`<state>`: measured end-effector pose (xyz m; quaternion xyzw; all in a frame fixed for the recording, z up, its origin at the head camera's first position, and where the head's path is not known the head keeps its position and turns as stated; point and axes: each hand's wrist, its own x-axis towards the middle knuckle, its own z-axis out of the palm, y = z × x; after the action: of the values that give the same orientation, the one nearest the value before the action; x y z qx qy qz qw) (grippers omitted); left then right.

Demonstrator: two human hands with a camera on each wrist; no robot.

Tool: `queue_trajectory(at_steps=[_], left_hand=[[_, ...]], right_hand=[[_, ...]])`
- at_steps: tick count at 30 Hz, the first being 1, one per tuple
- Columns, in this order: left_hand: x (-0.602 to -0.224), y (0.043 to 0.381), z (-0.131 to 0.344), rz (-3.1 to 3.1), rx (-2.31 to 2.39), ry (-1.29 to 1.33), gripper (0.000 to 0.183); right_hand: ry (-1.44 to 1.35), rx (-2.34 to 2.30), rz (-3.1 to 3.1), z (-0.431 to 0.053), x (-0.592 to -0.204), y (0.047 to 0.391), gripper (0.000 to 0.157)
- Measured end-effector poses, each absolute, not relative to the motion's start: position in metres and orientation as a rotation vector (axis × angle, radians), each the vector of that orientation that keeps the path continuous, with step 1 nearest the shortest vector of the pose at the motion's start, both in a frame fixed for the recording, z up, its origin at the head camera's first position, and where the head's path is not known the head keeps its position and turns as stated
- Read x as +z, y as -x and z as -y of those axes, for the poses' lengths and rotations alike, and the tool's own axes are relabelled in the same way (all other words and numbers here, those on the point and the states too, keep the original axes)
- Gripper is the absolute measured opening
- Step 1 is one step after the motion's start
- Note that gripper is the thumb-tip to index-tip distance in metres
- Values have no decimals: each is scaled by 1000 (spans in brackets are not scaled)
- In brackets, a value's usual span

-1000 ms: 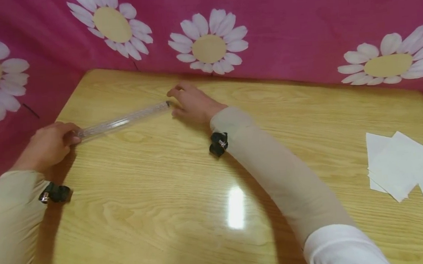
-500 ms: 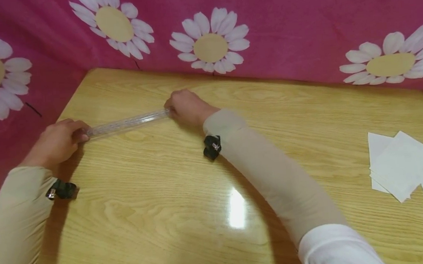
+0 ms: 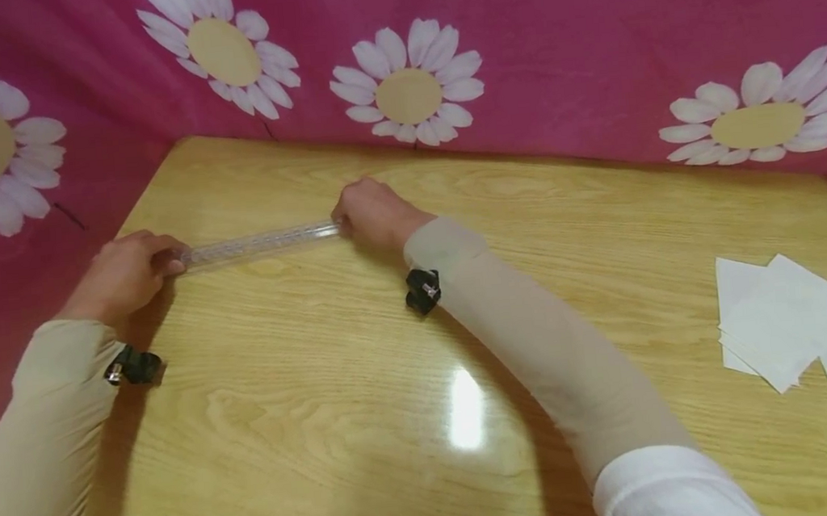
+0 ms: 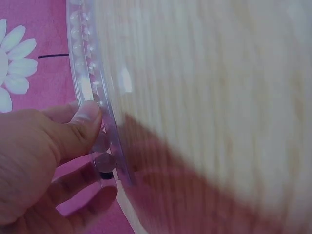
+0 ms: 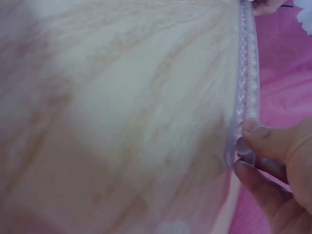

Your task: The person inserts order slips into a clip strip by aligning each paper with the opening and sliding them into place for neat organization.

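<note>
A long clear plastic tube [image 3: 259,244] filled with round clear beads runs nearly level between both hands, over the far left of the table. At its left end, the left hand [image 3: 126,272] pinches it. In the left wrist view, the thumb lies on the tube [image 4: 80,44], and a black bit [image 4: 106,174] shows at the tip. The right hand [image 3: 379,216] grips the opposite end with curled fingers. From the right wrist, thumb and forefinger are seen pinching the tube [image 5: 246,68]. Whether the tube touches the table is unclear.
Several white paper sheets [image 3: 786,322] overlap at the table's right side. A pink flowered cloth [image 3: 550,53] hangs along the back and left edges of the wooden table [image 3: 310,428]. Small black cameras [image 3: 423,291] sit on both wrists.
My right hand's looser fingers have closed round the tube's right end, which has come nearer me. The left hand and tube have shifted slightly right. The papers have stayed put.
</note>
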<state>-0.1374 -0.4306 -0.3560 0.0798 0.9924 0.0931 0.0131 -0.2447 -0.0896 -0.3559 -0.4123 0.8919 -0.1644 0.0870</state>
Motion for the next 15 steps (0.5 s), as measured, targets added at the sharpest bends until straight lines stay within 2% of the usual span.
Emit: queue_trajectory(at_steps=[8, 15], left_hand=[[-358, 145, 416, -3106, 264, -368, 14], [-352, 153, 402, -3057, 290, -364, 17]], right_hand=[[1159, -474, -2651, 72, -354, 241, 25], [1136, -489, -2668, 57, -352, 239, 23]])
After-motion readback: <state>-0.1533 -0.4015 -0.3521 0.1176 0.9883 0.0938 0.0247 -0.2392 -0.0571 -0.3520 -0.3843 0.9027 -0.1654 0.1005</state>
